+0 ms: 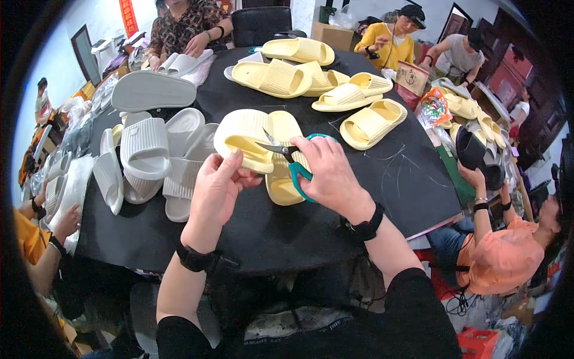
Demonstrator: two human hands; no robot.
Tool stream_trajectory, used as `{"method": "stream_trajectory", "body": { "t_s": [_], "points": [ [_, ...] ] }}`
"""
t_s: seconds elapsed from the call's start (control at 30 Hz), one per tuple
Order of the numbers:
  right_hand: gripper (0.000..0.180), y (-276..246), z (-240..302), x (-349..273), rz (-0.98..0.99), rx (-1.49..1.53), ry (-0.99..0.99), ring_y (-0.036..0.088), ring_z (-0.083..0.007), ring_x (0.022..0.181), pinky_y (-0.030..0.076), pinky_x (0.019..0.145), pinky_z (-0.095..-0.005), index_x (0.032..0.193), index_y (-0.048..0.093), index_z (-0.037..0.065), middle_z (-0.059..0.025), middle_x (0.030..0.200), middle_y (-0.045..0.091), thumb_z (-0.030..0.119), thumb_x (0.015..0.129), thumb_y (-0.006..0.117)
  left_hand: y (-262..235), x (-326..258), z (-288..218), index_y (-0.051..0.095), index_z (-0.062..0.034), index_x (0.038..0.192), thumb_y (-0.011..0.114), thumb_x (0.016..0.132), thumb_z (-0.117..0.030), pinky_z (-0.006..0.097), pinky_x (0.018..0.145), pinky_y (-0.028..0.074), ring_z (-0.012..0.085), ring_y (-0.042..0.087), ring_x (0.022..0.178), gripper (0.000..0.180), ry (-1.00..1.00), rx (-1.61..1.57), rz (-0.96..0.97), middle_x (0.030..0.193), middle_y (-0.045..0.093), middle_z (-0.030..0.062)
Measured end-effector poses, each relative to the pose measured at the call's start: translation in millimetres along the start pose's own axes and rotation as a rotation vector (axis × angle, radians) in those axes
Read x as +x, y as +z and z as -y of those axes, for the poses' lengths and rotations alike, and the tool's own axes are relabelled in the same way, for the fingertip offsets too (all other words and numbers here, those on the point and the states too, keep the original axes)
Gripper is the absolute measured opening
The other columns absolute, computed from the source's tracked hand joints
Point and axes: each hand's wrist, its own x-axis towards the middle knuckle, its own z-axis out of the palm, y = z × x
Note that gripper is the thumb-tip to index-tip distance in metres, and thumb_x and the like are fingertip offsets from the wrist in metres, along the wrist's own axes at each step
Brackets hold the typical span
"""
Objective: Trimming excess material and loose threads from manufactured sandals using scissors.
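My left hand (216, 190) grips the edge of a pale yellow slide sandal (242, 128), thumb on top and fingers underneath. The sandal is raised over the table, its opening turned toward me. Scissors (306, 176) with teal handles are in my right hand (333, 173), fingers wrapped round the loops. Their dark metal blades are spread and point left, at the yellow sandal's edge; whether they touch it I cannot tell. Another yellow sandal (283, 184) lies on the table beneath, partly covered by the scissors and the raised one.
The black table (412, 191) holds several grey sandals (146, 149) at left and several yellow ones (373, 122) at the back and right. People sit around it: a person in orange (505, 254) at right holds dark sandals, one in yellow (388, 39) sits behind. A red crate (477, 342) stands at lower right.
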Motion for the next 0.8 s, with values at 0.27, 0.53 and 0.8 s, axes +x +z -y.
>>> {"method": "stream_trajectory", "body": {
  "t_s": [0.27, 0.53, 0.8],
  "points": [
    [0.053, -7, 8, 14, 0.009, -0.22, -0.037, 0.051, -0.0268, 0.086, 0.044, 0.076, -0.0367, 0.115, 0.05, 0.003, -0.0114, 0.089, 0.049, 0.014, 0.066, 0.069, -10, 15, 2, 0.044, 0.0007, 0.116, 0.058, 0.092, -0.026, 0.035, 0.069, 0.055, 0.0138, 0.062, 0.074, 0.038, 0.037, 0.032, 0.075, 0.092, 0.061, 0.0082],
    [0.052, 3, 5, 19, 0.079, -0.251, -0.052, 0.052, -0.0268, 0.084, 0.045, 0.073, -0.0361, 0.114, 0.051, 0.003, -0.0114, 0.087, 0.05, 0.015, 0.066, 0.069, -12, 16, 10, 0.044, 0.0001, 0.114, 0.057, 0.092, -0.023, 0.034, 0.068, 0.056, 0.0135, 0.062, 0.075, 0.035, 0.014, -0.043, 0.059, 0.096, 0.06, 0.0095],
    [0.053, 12, 8, 21, 0.111, -0.217, -0.039, 0.054, -0.0285, 0.086, 0.046, 0.076, -0.0368, 0.113, 0.053, 0.004, -0.0115, 0.088, 0.052, 0.007, 0.063, 0.068, -21, 14, 13, 0.043, 0.0014, 0.115, 0.06, 0.09, -0.024, 0.029, 0.069, 0.055, 0.0136, 0.063, 0.078, 0.04, 0.038, -0.03, 0.088, 0.1, 0.06, 0.0116]
  ]
}}
